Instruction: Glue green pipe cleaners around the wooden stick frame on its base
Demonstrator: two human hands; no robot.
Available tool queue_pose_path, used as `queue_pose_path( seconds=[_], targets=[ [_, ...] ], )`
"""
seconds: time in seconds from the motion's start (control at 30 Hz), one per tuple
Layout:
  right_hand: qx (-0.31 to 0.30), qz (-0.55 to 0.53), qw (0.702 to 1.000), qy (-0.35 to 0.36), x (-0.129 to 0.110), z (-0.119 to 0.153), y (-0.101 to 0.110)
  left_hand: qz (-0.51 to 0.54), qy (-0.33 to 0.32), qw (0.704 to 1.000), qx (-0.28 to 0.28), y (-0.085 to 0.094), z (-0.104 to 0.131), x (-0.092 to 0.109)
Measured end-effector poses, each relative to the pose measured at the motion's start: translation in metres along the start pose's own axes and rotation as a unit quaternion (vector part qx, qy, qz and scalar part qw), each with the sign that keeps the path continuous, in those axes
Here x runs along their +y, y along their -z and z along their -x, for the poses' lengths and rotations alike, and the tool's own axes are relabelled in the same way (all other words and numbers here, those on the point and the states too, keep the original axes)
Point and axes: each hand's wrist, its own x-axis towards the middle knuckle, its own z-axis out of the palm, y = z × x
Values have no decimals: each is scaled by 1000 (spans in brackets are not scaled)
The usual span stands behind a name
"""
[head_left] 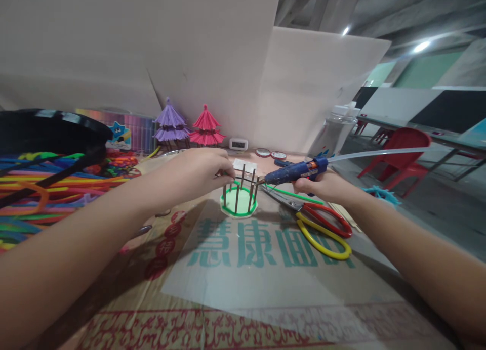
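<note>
A small round base (240, 208), pale green with a bright green rim, carries several upright brown sticks (237, 201) set in a ring. At the top left of these sticks, my left hand (212, 170) has its fingers pinched on a thin green strip (236, 181); its far end is hard to follow. My right hand (321, 185) is wrapped around a blue hot glue gun (290, 173). The gun's nozzle points left and is right at the tops of the right-hand sticks. A clear glue stick (372, 152) juts out of its back.
Scissors (322, 231) with red and yellow handles lie right of the base. Purple (170, 122) and red (206, 126) tiered paper-like roofs stand behind, near a small white digital clock (238, 144). Colourful pipe cleaners (68, 188) pile up at left. A clear bottle (334, 130) stands at back right.
</note>
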Motion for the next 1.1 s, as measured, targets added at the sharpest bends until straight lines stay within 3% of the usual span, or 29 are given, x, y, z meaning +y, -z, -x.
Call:
queue_pose_path(
  seconds=[0.53, 0.83, 1.1],
  targets=[
    [1, -8, 1000, 2, -7, 3, -2, -1, 0, 1000, -4, 1, 0, 1],
    [-71, -17, 997, 13, -11, 4, 5, 3, 3, 1000, -11, 1, -1, 1],
    [-31, -74, 997, -1, 1, -2, 0, 5, -1, 1000, -8, 2, 0, 1]
  ],
)
